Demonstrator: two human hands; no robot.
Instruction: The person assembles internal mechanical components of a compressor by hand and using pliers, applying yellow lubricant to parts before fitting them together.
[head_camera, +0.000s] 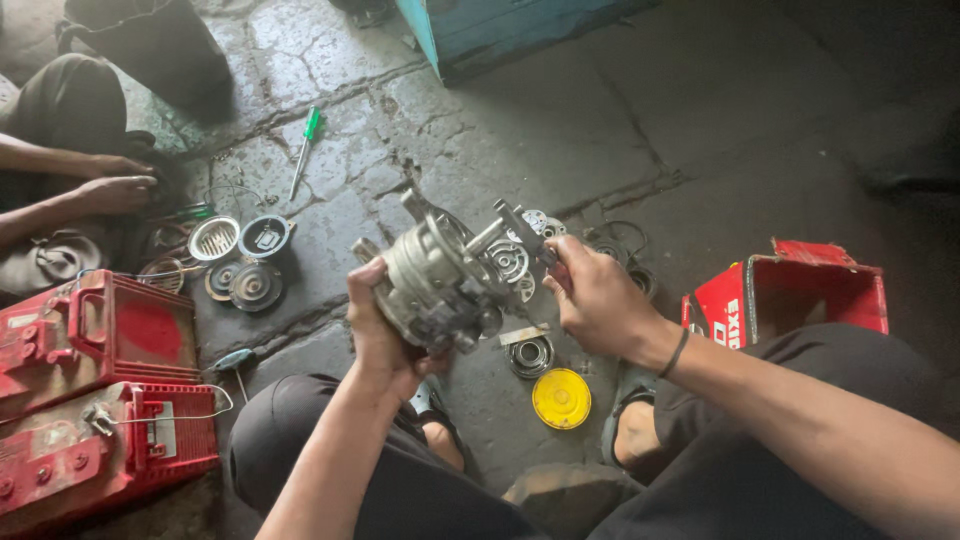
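Note:
My left hand (380, 325) grips a grey metal compressor body (440, 275) from its left side and holds it above the cracked concrete floor. My right hand (595, 295) is closed on the body's right end, where a valve plate (510, 262) and a protruding fitting show; a red-handled tool seems to lie in its fingers, though that is unclear. Below the body on the floor lie a round bearing part (530, 355) and a yellow cap (561, 398).
Two red batteries (95, 400) stand at lower left. Round metal parts (240, 260) lie left of the body, a green-handled screwdriver (305, 150) beyond them. Another person's hands (115, 185) rest at far left. A torn red box (790, 290) sits at right, a blue crate (500, 30) at top.

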